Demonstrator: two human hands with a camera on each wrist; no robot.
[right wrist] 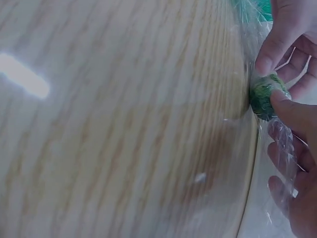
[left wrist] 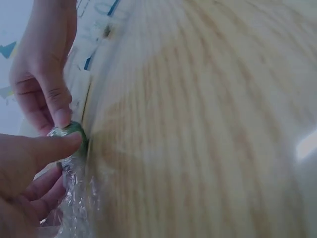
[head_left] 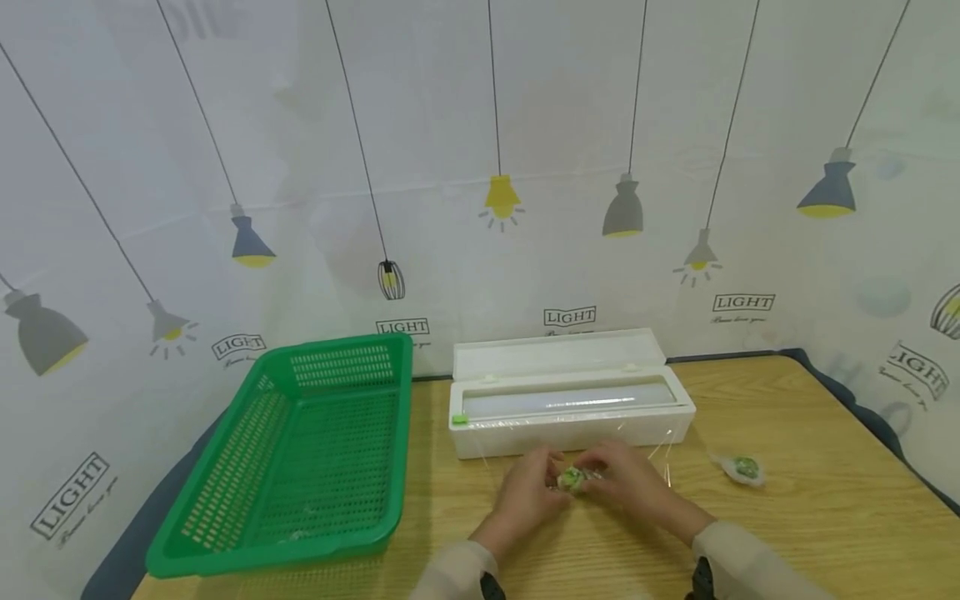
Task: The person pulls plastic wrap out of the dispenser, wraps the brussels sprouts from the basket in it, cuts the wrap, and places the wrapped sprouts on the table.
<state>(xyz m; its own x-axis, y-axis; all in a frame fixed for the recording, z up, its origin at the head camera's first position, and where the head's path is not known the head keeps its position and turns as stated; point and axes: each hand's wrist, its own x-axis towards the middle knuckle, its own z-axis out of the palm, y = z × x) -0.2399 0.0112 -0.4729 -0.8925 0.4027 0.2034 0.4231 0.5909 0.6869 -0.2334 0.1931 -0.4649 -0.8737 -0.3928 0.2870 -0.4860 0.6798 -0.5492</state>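
A small round green piece wrapped in clear cling film lies between my two hands, low over the table. My left hand pinches it from the left, the thumb pressed on its side. From the other side my right hand holds it, with gathered film bunched under its fingers. Loose film also hangs crumpled by my left fingers in the left wrist view. Behind the hands stands a white cling film box, its lid raised, and a sheet of film stretches from it toward the hands.
A green perforated plastic basket sits at the left of the wooden table. On the right lies another small green piece in film. A green slider is at the box's left front corner. A printed curtain hangs behind.
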